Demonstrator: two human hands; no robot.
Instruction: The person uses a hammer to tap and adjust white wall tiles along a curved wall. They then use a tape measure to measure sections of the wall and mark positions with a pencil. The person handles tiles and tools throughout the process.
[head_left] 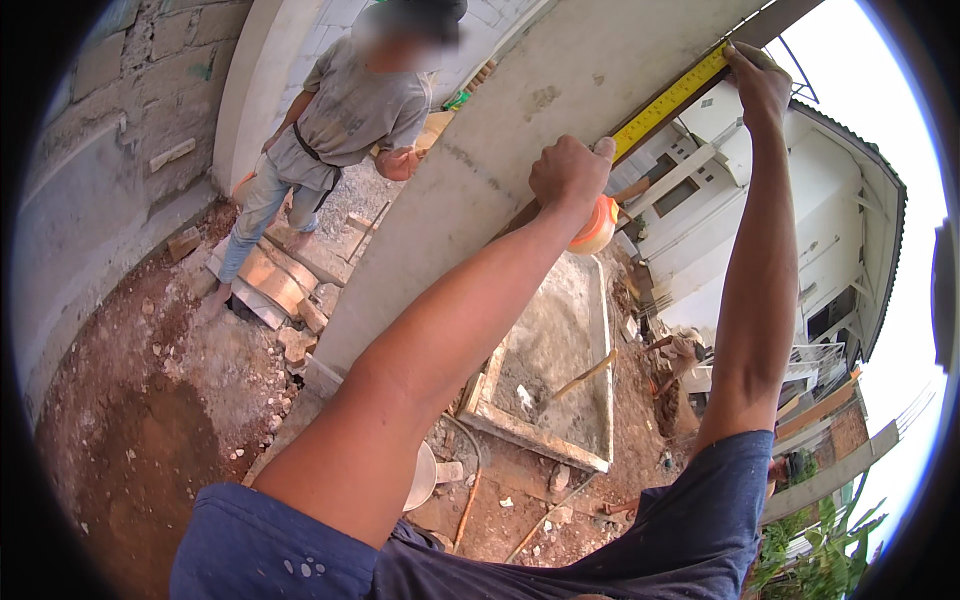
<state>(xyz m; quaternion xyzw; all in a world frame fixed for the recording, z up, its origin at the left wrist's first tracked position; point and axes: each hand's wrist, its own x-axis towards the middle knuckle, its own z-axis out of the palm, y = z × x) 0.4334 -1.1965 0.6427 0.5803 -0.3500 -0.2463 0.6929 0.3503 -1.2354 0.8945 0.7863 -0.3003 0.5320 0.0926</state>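
Observation:
A yellow tape measure blade (668, 103) is stretched along the edge of a grey plastered wall or column (480, 150). My left hand (572, 176) is closed at the blade's lower end, its thumb against the tape. Just beneath that hand shows the orange tape measure case (597, 226), partly hidden by my wrist. At the blade's upper end, my right hand (757, 85) pinches the tape against the edge, with the fingertips partly out of sight. Both my arms are raised and stretched forward.
A person in grey work clothes (365, 120) stands at the left, beside bricks and boards (275, 280). Below lies a framed mortar box (540, 430) with a wooden handle (585, 378) in it. Another person (680, 350) bends farther off. A white building (790, 230) stands right.

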